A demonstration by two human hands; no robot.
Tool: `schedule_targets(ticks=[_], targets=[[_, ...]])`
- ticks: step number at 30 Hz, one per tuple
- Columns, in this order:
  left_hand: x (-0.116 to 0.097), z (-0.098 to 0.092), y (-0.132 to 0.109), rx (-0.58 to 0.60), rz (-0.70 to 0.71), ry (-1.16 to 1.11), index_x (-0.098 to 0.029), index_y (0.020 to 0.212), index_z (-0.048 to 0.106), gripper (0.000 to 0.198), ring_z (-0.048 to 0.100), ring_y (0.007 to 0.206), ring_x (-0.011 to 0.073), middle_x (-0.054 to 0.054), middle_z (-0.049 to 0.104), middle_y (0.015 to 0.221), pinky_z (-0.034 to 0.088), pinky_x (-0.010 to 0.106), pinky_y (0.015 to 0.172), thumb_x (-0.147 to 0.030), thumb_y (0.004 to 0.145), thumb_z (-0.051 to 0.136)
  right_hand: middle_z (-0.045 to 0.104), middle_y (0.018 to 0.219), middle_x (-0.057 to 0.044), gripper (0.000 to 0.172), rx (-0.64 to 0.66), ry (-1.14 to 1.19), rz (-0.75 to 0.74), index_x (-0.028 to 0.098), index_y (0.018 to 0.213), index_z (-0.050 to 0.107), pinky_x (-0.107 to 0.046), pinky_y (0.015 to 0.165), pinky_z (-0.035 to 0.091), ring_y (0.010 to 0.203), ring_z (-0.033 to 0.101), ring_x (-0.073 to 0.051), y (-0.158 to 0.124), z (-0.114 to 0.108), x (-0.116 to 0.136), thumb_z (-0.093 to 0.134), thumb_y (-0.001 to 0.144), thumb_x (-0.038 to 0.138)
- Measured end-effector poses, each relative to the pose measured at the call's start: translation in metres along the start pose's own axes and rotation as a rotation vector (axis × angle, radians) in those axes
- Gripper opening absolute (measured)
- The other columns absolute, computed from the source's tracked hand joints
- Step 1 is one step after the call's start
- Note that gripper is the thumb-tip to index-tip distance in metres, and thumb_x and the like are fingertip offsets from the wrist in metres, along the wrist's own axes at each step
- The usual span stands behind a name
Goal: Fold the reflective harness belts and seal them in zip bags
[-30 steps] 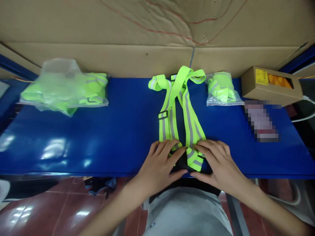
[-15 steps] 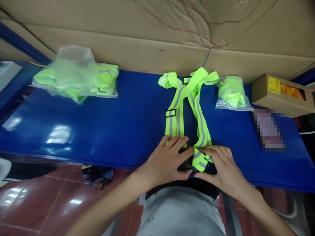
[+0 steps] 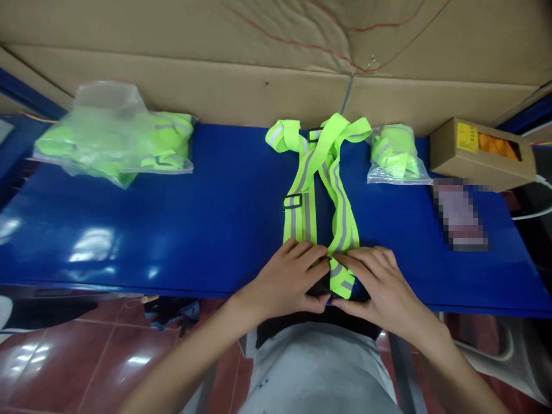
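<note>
A fluorescent yellow-green reflective harness with grey stripes and black buckles lies lengthwise on the blue table. Its straps cross near the far end. My left hand is closed over the near end of the left strap, fingers curled and thumb below. My right hand grips the near end at the right, its fingertips on the folded strap piece. The two thumbs almost meet at the table's front edge. Something black shows under the fingers, mostly hidden by them.
Clear plastic bags of yellow-green straps lie at the back left. Another bagged harness sits right of the straps, beside a cardboard box with orange contents. A pixelated phone-like object lies in front. A brown padded panel stands behind the blue table.
The view has shifted slightly. My right hand has come a little closer to my left, its fingers reaching further over the folded strap piece. The harness lies much as before.
</note>
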State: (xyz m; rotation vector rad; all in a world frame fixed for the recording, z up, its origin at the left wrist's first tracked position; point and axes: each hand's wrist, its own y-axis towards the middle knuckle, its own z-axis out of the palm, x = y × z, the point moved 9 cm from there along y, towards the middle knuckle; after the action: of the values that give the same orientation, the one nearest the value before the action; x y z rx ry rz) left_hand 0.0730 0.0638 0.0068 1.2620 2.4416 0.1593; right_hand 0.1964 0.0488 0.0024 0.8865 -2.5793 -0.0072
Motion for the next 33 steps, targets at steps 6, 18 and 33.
schedule_targets(ticks=[6,18,33], targets=[[-0.003,-0.001,-0.001,-0.009,0.036,-0.004,-0.015,0.107,0.066,0.037,0.061,0.106,0.0268,0.01,0.067,0.117,0.045,0.04,0.084,-0.048,0.089,0.063,0.066,0.123,-0.013,0.056,-0.042,0.057,-0.027,0.014,0.135,0.056,-0.046,0.1,0.043,0.114,0.058,-0.03,-0.002,-0.002,0.003,0.069,0.095,0.05],[0.001,-0.002,-0.003,0.071,-0.083,-0.041,-0.013,0.12,0.061,0.046,0.059,0.118,0.0289,0.013,0.065,0.127,0.043,0.043,0.098,-0.047,0.09,0.064,0.065,0.12,-0.014,0.052,-0.034,0.115,0.028,0.016,0.132,0.055,-0.047,0.096,0.047,0.112,0.059,-0.032,-0.004,0.0,-0.003,0.07,0.094,0.048],[-0.003,-0.011,-0.006,-0.087,0.002,-0.137,-0.015,0.115,0.062,0.042,0.067,0.103,0.026,0.011,0.07,0.114,0.047,0.039,0.084,-0.042,0.083,0.063,0.065,0.117,-0.015,0.054,-0.075,0.088,-0.024,0.014,0.132,0.053,-0.048,0.091,0.051,0.108,0.06,-0.032,-0.01,-0.001,0.007,0.071,0.094,0.048]])
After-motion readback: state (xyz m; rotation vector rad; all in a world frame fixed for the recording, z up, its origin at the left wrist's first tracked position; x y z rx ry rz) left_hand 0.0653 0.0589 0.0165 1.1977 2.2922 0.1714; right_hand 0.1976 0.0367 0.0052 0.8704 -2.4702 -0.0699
